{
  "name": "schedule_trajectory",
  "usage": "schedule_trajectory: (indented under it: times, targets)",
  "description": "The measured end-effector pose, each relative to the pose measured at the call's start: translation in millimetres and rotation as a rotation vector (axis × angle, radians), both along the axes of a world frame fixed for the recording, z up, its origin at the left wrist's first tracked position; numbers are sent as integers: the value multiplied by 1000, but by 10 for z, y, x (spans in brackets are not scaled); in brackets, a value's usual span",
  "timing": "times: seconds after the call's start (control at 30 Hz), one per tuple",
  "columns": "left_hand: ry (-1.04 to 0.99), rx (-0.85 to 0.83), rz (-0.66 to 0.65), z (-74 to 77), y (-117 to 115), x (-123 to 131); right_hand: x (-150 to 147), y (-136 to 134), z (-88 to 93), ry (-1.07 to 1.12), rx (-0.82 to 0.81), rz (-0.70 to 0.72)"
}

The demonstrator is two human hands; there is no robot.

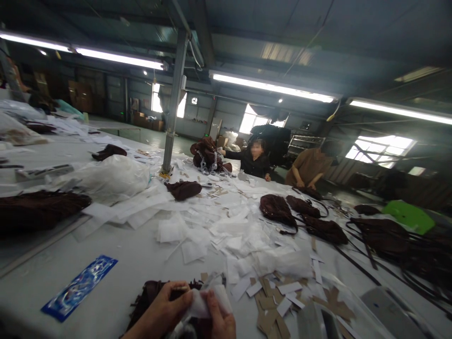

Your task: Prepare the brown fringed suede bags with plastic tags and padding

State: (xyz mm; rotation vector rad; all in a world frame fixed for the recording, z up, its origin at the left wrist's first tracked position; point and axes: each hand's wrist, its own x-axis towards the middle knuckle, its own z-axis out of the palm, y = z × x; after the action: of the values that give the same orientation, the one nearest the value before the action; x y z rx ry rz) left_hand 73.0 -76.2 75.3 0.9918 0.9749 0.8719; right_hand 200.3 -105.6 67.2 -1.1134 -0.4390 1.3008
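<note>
At the bottom edge my left hand (163, 308) and my right hand (219, 322) are closed together on a piece of white tissue paper (205, 302). Both hands rest over a dark brown fringed bag (148, 294) lying on the grey table (134, 263). My left fingers pinch the paper from the left, my right thumb and fingers from below. Part of the bag is hidden under my hands.
White paper scraps (219, 226) and brown cardboard pieces (271, 306) litter the table. A blue packet (80, 287) lies at the left. More brown bags (278, 209) and straps lie to the right. Two people (254, 160) work at the far side. A metal post (173, 103) stands mid-table.
</note>
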Motion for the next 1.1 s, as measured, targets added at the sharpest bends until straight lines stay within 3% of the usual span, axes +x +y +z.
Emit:
schedule_trajectory:
  times: [0.1,0.27,0.37,0.5,0.6,0.67,0.77,0.87,0.93,1.0,1.1]
  targets:
    - [-128,-175,-35,56,-26,10,-37,16,-30,46,-11,16]
    - [-154,-165,-130,124,-34,-54,67,79,-90,91,-91,-43]
    - [-247,-243,-165,97,30,-121,153,134,-94,133,-127,-100]
    - [-385,-317,-228,19,134,-173,195,186,51,212,-133,-130]
    - [-352,-222,-228,46,201,-189,196,214,229,236,-145,-137]
    - [-238,-54,-197,174,287,-227,196,243,337,233,-133,-138]
    - [-21,211,-116,538,532,-373,203,310,470,237,-93,-135]
    - [49,287,0,943,843,-572,229,384,577,217,-45,-166]
    - [42,293,49,1130,1010,-669,254,427,624,204,-30,-162]
    - [42,301,80,1221,1111,-711,278,465,642,200,-39,-139]
    - [39,308,116,1213,1149,-681,298,512,618,202,-64,-134]
